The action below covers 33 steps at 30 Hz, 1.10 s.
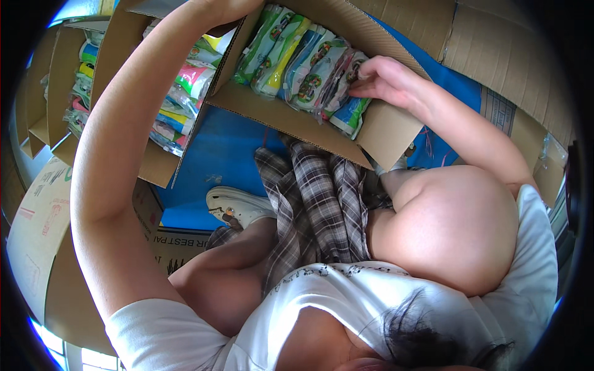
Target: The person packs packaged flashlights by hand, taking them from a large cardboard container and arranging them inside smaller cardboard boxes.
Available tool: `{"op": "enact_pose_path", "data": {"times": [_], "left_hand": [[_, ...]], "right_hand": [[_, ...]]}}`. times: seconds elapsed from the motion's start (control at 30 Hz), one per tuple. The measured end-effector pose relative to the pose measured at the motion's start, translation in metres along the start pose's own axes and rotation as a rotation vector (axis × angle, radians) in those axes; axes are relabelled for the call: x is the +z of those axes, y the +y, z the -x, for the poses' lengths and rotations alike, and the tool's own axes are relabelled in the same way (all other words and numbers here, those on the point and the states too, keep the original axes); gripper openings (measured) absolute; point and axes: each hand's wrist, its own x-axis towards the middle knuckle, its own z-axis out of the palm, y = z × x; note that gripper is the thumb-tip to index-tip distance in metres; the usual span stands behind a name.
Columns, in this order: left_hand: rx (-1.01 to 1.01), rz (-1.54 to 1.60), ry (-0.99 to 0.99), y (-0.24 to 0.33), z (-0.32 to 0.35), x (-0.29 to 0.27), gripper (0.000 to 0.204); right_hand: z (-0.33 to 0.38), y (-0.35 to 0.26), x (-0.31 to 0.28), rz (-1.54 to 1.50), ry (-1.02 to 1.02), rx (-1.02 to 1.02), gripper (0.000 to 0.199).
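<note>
The right hand [383, 80] pinches a colourful plastic packet [342, 83] inside the open brown cardboard box [297, 120]; the left hand [226, 9], at the box's top flap, has a grip that cannot be told.

Colourful packets [309, 68] upright in carton [291, 120]

Left arm: I see it rise from the lower left, bare from a short white sleeve, bent at the elbow and stretched up to the top edge.
Left hand [226, 11]: mostly cut off by the top edge; I cannot tell whether the fingers are closed or spread.
Right arm: I see it come from the right, bare forearm angled up and to the left, wrist slightly bent.
Right hand [385, 79]: palm down, fingers [361, 86] curled and pointing left, tips pressed together in a light pinch.
Hands apart: well apart, the left higher than the right.
</note>
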Motion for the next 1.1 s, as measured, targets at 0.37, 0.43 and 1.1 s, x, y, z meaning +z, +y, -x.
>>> {"op": "enact_pose_path", "data": {"times": [0.37,0.43,1.1], "left_hand": [[0.727,-0.657,-0.454,0.017,0.058,0.120,0.015],[0.764,-0.815,-0.605,0.010,0.048,0.139,0.017],[0.770,-0.695,-0.401,-0.039,0.025,0.155,0.019]], "right_hand": [[0.048,0.004,0.014,1.733,-0.405,-0.943,0.016],[0.026,0.041,0.005,1.993,-0.424,-0.928,0.021],[-0.005,0.052,0.009,1.785,-0.488,-0.851,0.047]]}}
